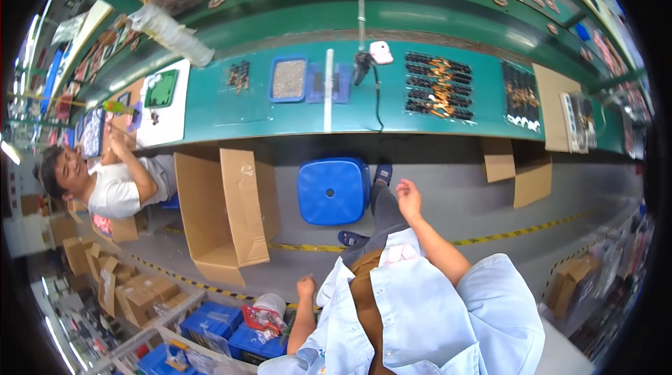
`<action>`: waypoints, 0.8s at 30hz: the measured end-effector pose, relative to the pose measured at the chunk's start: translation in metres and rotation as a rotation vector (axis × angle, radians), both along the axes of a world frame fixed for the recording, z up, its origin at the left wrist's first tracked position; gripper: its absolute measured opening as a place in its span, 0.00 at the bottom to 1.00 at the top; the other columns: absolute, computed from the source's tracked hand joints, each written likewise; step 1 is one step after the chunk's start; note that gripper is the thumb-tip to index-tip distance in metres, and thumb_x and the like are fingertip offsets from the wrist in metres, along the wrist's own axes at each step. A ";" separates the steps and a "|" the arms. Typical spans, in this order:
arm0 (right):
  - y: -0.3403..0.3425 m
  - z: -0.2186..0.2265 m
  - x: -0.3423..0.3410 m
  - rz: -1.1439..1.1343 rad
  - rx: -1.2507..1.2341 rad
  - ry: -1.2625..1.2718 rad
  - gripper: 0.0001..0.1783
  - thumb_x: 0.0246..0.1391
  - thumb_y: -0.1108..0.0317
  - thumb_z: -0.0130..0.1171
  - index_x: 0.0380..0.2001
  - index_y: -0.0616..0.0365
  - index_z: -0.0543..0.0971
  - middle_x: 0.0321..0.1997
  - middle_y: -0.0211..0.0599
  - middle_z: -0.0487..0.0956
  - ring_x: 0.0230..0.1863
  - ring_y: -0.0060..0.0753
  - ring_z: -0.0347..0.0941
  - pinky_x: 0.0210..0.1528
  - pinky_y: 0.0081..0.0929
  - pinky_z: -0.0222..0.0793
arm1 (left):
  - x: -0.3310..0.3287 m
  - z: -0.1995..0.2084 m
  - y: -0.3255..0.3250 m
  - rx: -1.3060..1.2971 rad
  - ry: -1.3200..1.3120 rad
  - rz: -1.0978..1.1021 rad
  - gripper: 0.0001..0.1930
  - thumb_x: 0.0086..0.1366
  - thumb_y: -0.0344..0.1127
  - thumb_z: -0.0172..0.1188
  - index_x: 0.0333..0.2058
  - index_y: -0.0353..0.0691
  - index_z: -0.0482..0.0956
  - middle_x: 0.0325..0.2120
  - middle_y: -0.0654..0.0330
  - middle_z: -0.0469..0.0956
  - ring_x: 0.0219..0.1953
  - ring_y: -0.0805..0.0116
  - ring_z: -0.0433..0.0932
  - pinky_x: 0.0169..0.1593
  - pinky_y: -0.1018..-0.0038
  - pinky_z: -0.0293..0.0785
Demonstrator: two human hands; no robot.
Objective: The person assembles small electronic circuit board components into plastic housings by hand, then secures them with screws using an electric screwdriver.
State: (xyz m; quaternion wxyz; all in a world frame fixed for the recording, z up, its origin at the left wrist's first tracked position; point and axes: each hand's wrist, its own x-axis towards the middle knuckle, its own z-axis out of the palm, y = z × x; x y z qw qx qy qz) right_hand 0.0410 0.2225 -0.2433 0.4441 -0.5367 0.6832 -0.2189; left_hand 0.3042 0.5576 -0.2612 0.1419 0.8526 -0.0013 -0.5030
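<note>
1. Your right hand point(408, 196) hangs loosely curled over the floor, its grip around nothing, just right of the blue stool point(333, 190), which stands under the green bench point(231, 105).
2. Your left hand point(306, 286) is drawn into a fist near your shirt; you cannot tell whether anything sits inside that grip.
3. On the bench, a blue tray point(288, 80) holds a bed of small greyish parts; beside it, a second blue tray point(329, 83) is crossed by a white strip, so its contents stay unclear.
4. Black trays point(439, 86) further right carry rows of coppery pieces.
5. An open cardboard box point(224, 214) stands on the floor, its inside turned away.
6. Blue crates point(227, 329) lower left hold red and white items too small to identify.
7. A seated person point(115, 179) at the left is partly cut off.
</note>
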 end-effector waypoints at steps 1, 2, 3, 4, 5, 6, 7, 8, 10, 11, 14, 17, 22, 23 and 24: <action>-0.018 -0.002 0.005 -0.013 0.000 -0.048 0.14 0.49 0.75 0.53 0.41 0.61 0.76 0.32 0.33 0.79 0.31 0.26 0.74 0.37 0.20 0.70 | -0.010 0.013 -0.035 -0.107 -0.045 0.272 0.11 0.59 0.36 0.52 0.31 0.36 0.81 0.18 0.60 0.77 0.21 0.69 0.74 0.24 0.74 0.68; -0.037 -0.005 0.009 -0.026 0.002 -0.094 0.14 0.49 0.75 0.53 0.41 0.61 0.76 0.31 0.33 0.79 0.30 0.25 0.74 0.36 0.19 0.70 | -0.014 0.028 -0.066 -0.166 -0.043 0.294 0.10 0.59 0.35 0.53 0.32 0.35 0.79 0.20 0.61 0.77 0.21 0.70 0.74 0.24 0.75 0.69; -0.050 -0.004 0.016 -0.038 0.008 -0.142 0.14 0.49 0.76 0.52 0.41 0.61 0.76 0.31 0.33 0.80 0.30 0.24 0.74 0.36 0.19 0.69 | -0.018 0.039 -0.089 -0.224 -0.045 0.316 0.09 0.60 0.35 0.54 0.33 0.34 0.78 0.21 0.61 0.77 0.20 0.71 0.74 0.23 0.77 0.70; -0.061 -0.003 0.025 0.000 0.021 -0.152 0.14 0.49 0.76 0.52 0.41 0.61 0.76 0.31 0.33 0.80 0.30 0.24 0.74 0.36 0.19 0.69 | -0.025 0.041 -0.108 -0.240 -0.081 0.362 0.10 0.59 0.35 0.54 0.34 0.34 0.79 0.22 0.61 0.77 0.22 0.71 0.74 0.26 0.77 0.71; -0.070 -0.002 0.036 0.115 0.049 -0.195 0.14 0.49 0.76 0.52 0.41 0.61 0.76 0.31 0.32 0.80 0.30 0.24 0.74 0.35 0.18 0.69 | -0.035 0.044 -0.124 -0.255 -0.117 0.405 0.11 0.59 0.35 0.55 0.35 0.35 0.79 0.22 0.60 0.78 0.24 0.71 0.75 0.29 0.77 0.72; -0.081 0.002 0.057 0.241 0.070 -0.252 0.14 0.49 0.76 0.51 0.41 0.61 0.76 0.31 0.32 0.80 0.29 0.23 0.74 0.35 0.17 0.69 | -0.039 0.036 -0.128 -0.214 -0.196 0.288 0.12 0.58 0.38 0.56 0.37 0.37 0.80 0.27 0.57 0.80 0.28 0.65 0.78 0.36 0.73 0.73; -0.082 0.001 0.062 0.346 0.106 -0.283 0.14 0.49 0.76 0.51 0.41 0.61 0.76 0.30 0.31 0.80 0.29 0.23 0.74 0.34 0.17 0.69 | -0.051 0.045 -0.146 -0.216 -0.418 0.009 0.13 0.58 0.40 0.56 0.36 0.38 0.80 0.29 0.57 0.80 0.31 0.61 0.78 0.37 0.70 0.73; -0.083 0.001 0.064 0.450 0.141 -0.315 0.14 0.49 0.76 0.51 0.41 0.61 0.76 0.30 0.31 0.80 0.29 0.22 0.74 0.34 0.16 0.68 | -0.055 0.052 -0.167 -0.208 -0.629 -0.280 0.14 0.57 0.42 0.57 0.36 0.39 0.81 0.32 0.56 0.81 0.33 0.57 0.79 0.38 0.67 0.73; -0.101 0.007 0.072 0.464 0.147 -0.307 0.13 0.49 0.75 0.51 0.40 0.61 0.77 0.30 0.31 0.80 0.29 0.23 0.74 0.34 0.17 0.69 | -0.047 0.075 -0.206 -0.204 -0.513 -0.369 0.14 0.56 0.44 0.57 0.36 0.41 0.81 0.35 0.56 0.81 0.36 0.51 0.78 0.40 0.65 0.73; -0.108 0.008 0.077 0.464 0.147 -0.299 0.13 0.49 0.75 0.52 0.40 0.60 0.77 0.30 0.31 0.80 0.29 0.24 0.74 0.34 0.18 0.69 | -0.045 0.083 -0.223 -0.186 -0.526 -0.319 0.14 0.56 0.44 0.57 0.36 0.41 0.81 0.35 0.56 0.81 0.36 0.51 0.78 0.40 0.65 0.73; -0.127 0.012 0.096 0.476 0.131 -0.282 0.13 0.52 0.71 0.54 0.41 0.60 0.78 0.30 0.33 0.80 0.28 0.25 0.74 0.35 0.19 0.69 | -0.032 0.099 -0.259 -0.226 -0.465 -0.193 0.14 0.58 0.43 0.54 0.35 0.41 0.81 0.35 0.55 0.81 0.35 0.49 0.77 0.40 0.62 0.73; -0.142 0.032 0.110 0.480 0.098 -0.332 0.14 0.55 0.64 0.56 0.42 0.60 0.77 0.30 0.34 0.80 0.28 0.26 0.74 0.35 0.20 0.69 | -0.014 0.092 -0.278 -0.228 -0.461 -0.395 0.15 0.58 0.44 0.52 0.35 0.41 0.81 0.35 0.55 0.81 0.36 0.47 0.77 0.40 0.60 0.73; -0.138 0.017 0.144 0.458 -0.015 -0.252 0.13 0.53 0.72 0.52 0.42 0.61 0.77 0.28 0.33 0.79 0.26 0.25 0.72 0.33 0.18 0.69 | 0.029 0.049 -0.291 -0.231 -0.285 -0.480 0.16 0.59 0.45 0.52 0.39 0.42 0.80 0.38 0.57 0.80 0.39 0.51 0.77 0.43 0.63 0.73; -0.138 0.022 0.157 0.428 0.025 -0.244 0.12 0.53 0.70 0.53 0.40 0.62 0.77 0.29 0.34 0.79 0.26 0.26 0.72 0.35 0.20 0.69 | 0.045 0.039 -0.298 -0.241 -0.213 -0.437 0.15 0.59 0.45 0.52 0.37 0.42 0.80 0.35 0.55 0.80 0.38 0.48 0.77 0.42 0.60 0.73; -0.143 0.017 0.162 0.373 0.010 -0.228 0.12 0.53 0.70 0.53 0.40 0.62 0.77 0.29 0.34 0.79 0.26 0.26 0.72 0.35 0.20 0.69 | 0.058 0.038 -0.313 -0.262 -0.153 -0.441 0.15 0.59 0.44 0.52 0.37 0.42 0.80 0.35 0.55 0.80 0.37 0.48 0.77 0.41 0.61 0.72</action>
